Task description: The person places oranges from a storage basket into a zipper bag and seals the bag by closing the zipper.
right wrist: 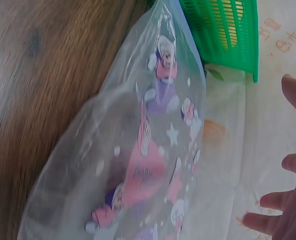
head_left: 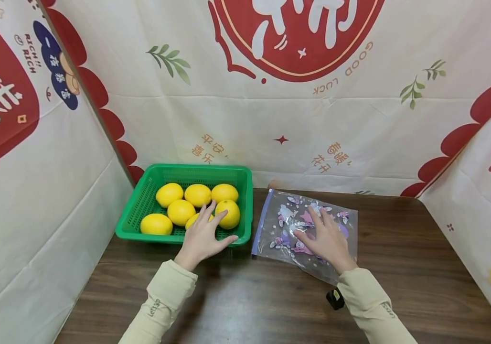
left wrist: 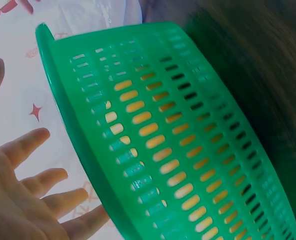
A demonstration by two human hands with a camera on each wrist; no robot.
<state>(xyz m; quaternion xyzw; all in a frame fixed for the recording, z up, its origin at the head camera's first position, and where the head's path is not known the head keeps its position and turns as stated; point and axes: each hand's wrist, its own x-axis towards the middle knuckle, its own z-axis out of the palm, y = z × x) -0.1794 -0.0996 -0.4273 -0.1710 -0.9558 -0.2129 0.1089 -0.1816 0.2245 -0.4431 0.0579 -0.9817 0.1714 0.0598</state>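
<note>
A: Grip status pls, L first.

B: From my remote desk, L hand has fingers spread, thumb out to the side, nothing gripped. Head cam shows me it over the near R part of the green basket. Can't tell if the fingertips touch any fruit; L wrist cam gives me fingers fanned by the rim.

A: OK, & R?

B: R hand is the same, fingers spread, no grip. I see it over the clear zip bag; R wrist cam shows me a gap btw fingers & plastic.

A: Where's the fruit, pos. of bag?

B: I count 7 yellow lemons, all in the basket, one partly behind the L fingers. Bag's lying just R of the basket, purple zip strip on the basket side, pink/purple cartoon print.

A: Rest, quick?

B: Dark wood-grain table under both. Small black object by the R cuff, can't ID it. Cream sleeves on both arms. White printed cloth behind & at the sides, w/ red scallops & "GOOD LUCK" lettering.
</note>
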